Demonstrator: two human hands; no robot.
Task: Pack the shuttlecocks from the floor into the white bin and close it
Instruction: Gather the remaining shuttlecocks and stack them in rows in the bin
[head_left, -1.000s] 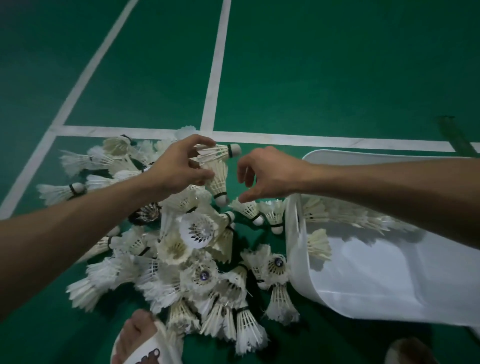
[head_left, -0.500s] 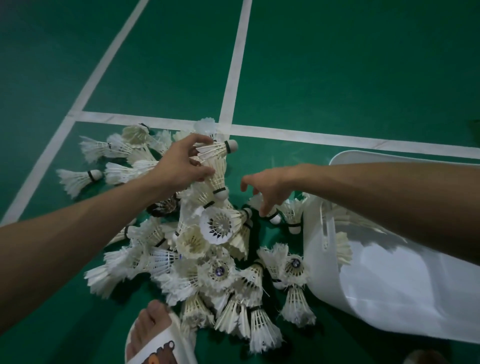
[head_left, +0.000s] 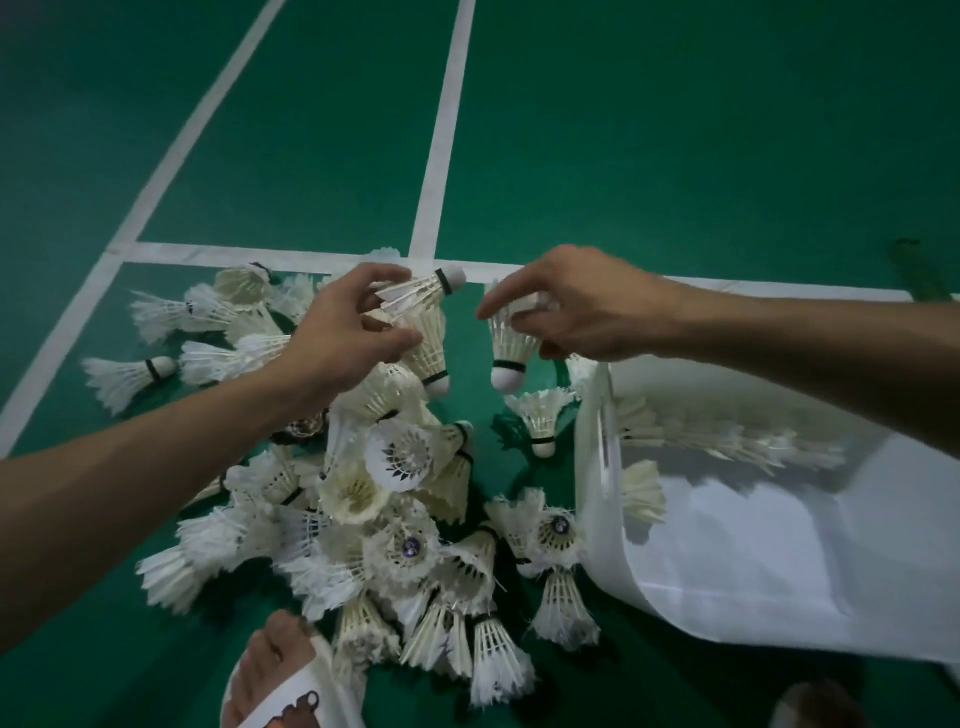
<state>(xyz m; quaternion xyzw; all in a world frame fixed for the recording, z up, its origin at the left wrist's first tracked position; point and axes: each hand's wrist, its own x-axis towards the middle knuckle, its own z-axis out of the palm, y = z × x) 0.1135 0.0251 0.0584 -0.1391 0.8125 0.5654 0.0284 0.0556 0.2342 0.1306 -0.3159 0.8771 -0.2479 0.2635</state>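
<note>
A heap of several white feather shuttlecocks (head_left: 400, 509) lies on the green court floor. My left hand (head_left: 343, 332) grips two shuttlecocks (head_left: 426, 322) above the heap, one cork pointing right, one pointing down. My right hand (head_left: 576, 306) pinches the feathers of a single shuttlecock (head_left: 511, 348), cork down, lifted clear of the floor. The white bin (head_left: 779, 545) lies on its side at the right with its mouth toward the heap, and a row of shuttlecocks (head_left: 727, 431) is inside. My right forearm crosses over the bin.
White court lines (head_left: 441, 130) cross the floor beyond the heap. My foot in a white slipper (head_left: 285, 680) touches the heap's near edge. Another foot (head_left: 815, 706) shows at the bottom right. One shuttlecock (head_left: 540, 421) stands just outside the bin mouth.
My right hand dipped to the shuttlecocks beside the bin mouth, took one by its feathers and raised it. My left hand has kept its two shuttlecocks.
</note>
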